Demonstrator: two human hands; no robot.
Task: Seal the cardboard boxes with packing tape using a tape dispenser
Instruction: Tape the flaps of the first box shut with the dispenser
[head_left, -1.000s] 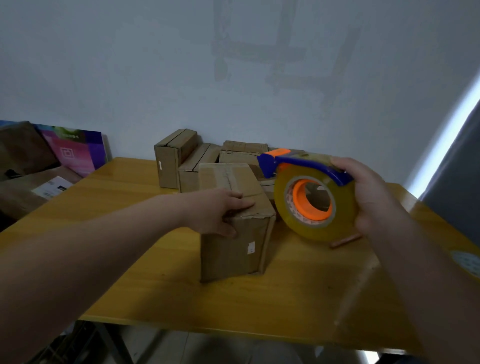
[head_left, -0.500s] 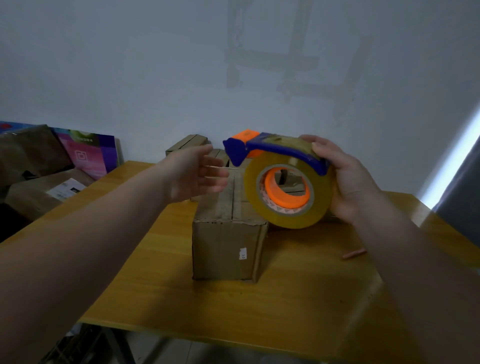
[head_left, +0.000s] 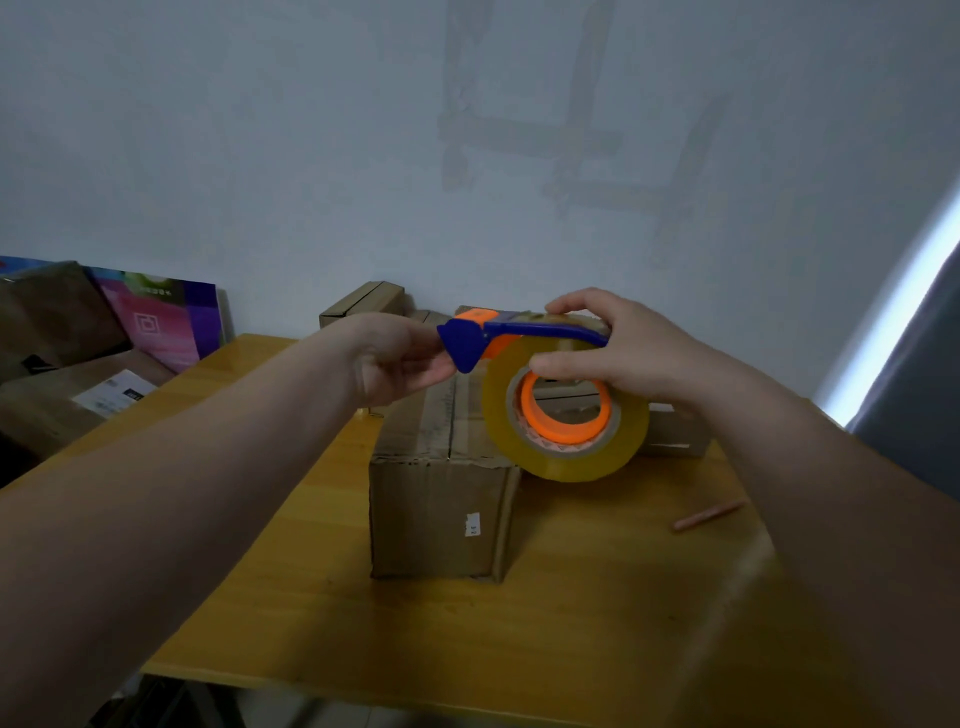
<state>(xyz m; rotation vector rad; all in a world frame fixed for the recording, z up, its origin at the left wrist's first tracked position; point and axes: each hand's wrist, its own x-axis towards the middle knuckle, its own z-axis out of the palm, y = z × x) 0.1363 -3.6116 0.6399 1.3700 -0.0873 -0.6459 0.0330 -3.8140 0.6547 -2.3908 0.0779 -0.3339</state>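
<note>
Head view: right hand (head_left: 623, 353) curls around the tape dispenser (head_left: 566, 462), just above the cardboard box (head_left: 436, 509) on the table (head_left: 311, 597); left hand (head_left: 395, 358) meets its blue nose from the left, grip unclear.

A blue-and-orange tape dispenser (head_left: 545, 330), loaded with a yellowish tape roll (head_left: 571, 462), hangs above a closed cardboard box (head_left: 436, 519). More boxes (head_left: 363, 304) stand behind it.
</note>
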